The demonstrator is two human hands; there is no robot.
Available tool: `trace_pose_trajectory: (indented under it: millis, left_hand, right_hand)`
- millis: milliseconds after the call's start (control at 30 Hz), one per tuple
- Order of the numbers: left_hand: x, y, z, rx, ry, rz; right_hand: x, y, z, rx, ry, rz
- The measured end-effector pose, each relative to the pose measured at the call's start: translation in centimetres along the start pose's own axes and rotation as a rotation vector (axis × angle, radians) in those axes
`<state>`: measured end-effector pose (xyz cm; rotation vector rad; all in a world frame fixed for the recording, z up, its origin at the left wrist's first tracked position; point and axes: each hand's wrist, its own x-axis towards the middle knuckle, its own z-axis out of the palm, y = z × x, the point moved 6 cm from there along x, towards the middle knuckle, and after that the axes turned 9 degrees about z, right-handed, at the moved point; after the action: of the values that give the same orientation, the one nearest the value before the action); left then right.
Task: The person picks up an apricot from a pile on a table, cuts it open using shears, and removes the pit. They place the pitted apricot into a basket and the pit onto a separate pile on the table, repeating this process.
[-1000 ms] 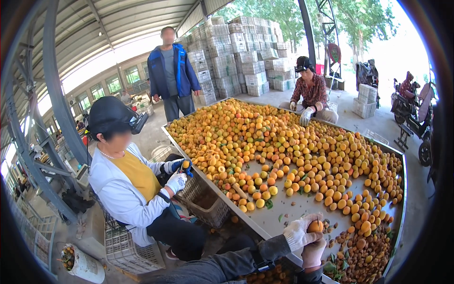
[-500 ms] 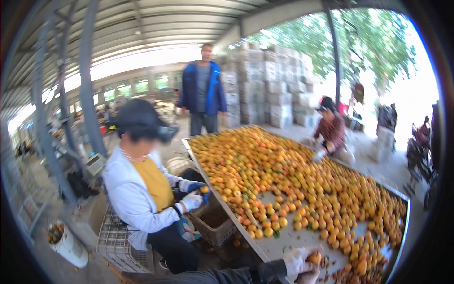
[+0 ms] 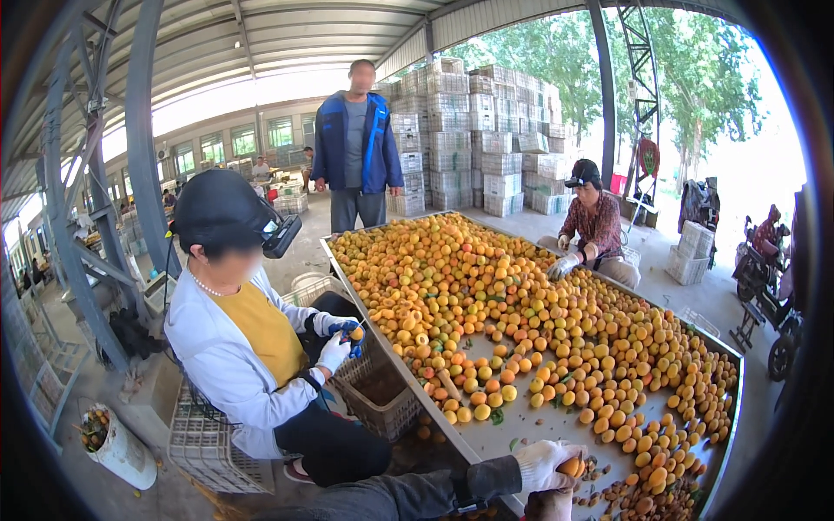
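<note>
My left hand [image 3: 540,465], in a white glove below a dark sleeve, is closed around an orange apricot [image 3: 572,466] near the table's front edge. Close below it, my right hand [image 3: 550,504] shows only in part at the lower edge; its fingers are mostly hidden, so whether it holds anything is unclear. Apricots [image 3: 486,286] are heaped across the sloping metal table [image 3: 521,425], thickest at the far side. Small brown pits and scraps [image 3: 608,473] lie just right of my left hand, beside loose apricots [image 3: 658,476].
A seated co-worker [image 3: 252,347] at left handles an apricot over a plastic crate [image 3: 382,399]. Another person [image 3: 595,226] reaches onto the table's far right side. A person in a blue jacket [image 3: 354,152] stands behind. A white bucket [image 3: 122,447] is at lower left; stacked crates [image 3: 452,139] rise beyond.
The view has shifted slightly and sharpened. My left hand still grips the apricot near the same spot, while my right hand now sits lower and farther left in the picture.
</note>
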<state>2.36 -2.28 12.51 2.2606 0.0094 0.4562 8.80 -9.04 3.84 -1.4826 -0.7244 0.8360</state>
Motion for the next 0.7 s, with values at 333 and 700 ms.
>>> trace_pose_trajectory:
  millis: [333,700]
  left_hand:
    - [0.0,-2.2,1.8,-0.549,0.078,-0.082]
    - [0.3,-1.6,4.6,-0.296,0.057,0.047]
  right_hand:
    - [-3.9,-1.5,-1.3,-0.052,-0.065,0.063]
    - [-4.7,-2.7,-5.4,0.228,0.371,0.129]
